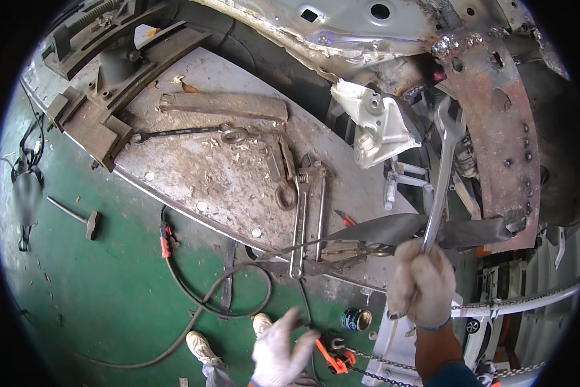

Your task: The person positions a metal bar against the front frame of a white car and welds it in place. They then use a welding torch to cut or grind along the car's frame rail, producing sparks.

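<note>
My right hand [425, 284], in a whitish work glove, is closed around the lower end of a large silver open-end wrench [440, 187]. The wrench points upward, its jaw beside a rusty steel plate [496, 142] with several holes. Whether the jaw touches anything there, I cannot tell. Left of the jaw a white metal bracket [374, 122] hangs below the car body panel [367, 35]. Lower down, my gloved left hand [280, 351] is held over the floor with nothing in it, thumb and fingers apart, slightly blurred. A black strap [393, 226] runs behind the wrench's shaft.
The dirty metal bench [206, 155] carries a combination wrench [180, 132], further wrenches [300, 219] and a flat bar [222, 106]. On the green floor lie a hammer [77, 219] and a looped cable [203, 300] with a red clamp [165, 242]. A small can [356, 319] and chains [387, 364] are near my right arm.
</note>
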Demonstrator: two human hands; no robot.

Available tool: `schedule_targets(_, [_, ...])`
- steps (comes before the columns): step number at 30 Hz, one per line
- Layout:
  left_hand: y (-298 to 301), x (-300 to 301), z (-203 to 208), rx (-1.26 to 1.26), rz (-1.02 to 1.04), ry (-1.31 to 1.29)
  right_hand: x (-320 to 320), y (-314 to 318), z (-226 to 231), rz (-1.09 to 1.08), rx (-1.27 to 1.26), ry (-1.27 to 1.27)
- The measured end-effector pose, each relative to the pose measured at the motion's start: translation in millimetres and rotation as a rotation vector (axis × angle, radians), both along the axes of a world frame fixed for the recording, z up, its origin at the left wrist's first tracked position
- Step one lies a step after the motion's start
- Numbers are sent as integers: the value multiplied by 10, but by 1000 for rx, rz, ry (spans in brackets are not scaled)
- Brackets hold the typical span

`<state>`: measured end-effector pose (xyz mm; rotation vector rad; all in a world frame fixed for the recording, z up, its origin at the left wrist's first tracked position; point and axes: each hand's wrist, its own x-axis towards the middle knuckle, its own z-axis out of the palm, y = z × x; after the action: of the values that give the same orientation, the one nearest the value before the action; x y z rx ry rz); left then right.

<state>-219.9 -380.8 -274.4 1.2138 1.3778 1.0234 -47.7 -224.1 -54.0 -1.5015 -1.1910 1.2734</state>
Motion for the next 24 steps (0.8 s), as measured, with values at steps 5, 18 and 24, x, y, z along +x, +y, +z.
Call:
schedule_targets(5, [-1476, -284, -805, -445, -162, 267, -290, 416, 46, -111, 72, -69])
schedule_targets(18, [-2493, -570, -1265, -643, -444, 533, -289, 751, 86, -139, 228, -274])
schedule_targets(24, [-2572, -603, -1356, -396, -296, 567, -159, 598, -77, -327, 381, -161])
